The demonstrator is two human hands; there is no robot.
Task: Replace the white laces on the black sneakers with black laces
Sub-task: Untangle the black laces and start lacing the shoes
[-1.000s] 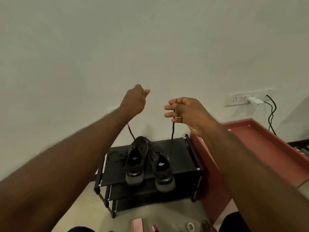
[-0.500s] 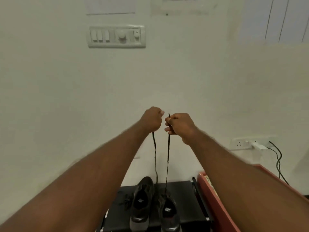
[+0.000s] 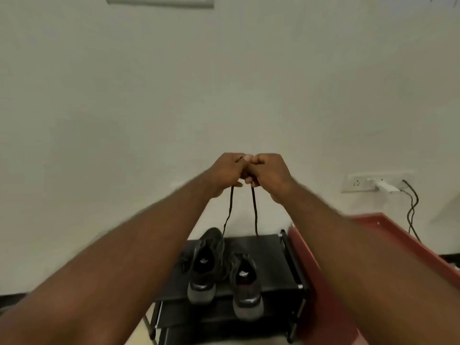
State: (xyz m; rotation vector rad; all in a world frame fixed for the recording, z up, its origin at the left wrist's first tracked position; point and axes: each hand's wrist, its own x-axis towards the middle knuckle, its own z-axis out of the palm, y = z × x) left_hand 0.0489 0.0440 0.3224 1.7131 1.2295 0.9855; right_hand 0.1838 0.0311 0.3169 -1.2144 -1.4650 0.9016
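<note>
Lace is black, thin, limp, likely near weightless. Left hand and right hand are raised, knuckles touching, each pinching one strand. Both strands hang toward the black sneakers on the shoe rack, far centre. Won't push through eyelets mid-length; I'd pinch just behind the tips, hidden now.

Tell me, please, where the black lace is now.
At the head view's centre, the black lace is gripped by the left hand and right hand, held together; its two strands hang toward the black sneakers on the rack below.
</note>
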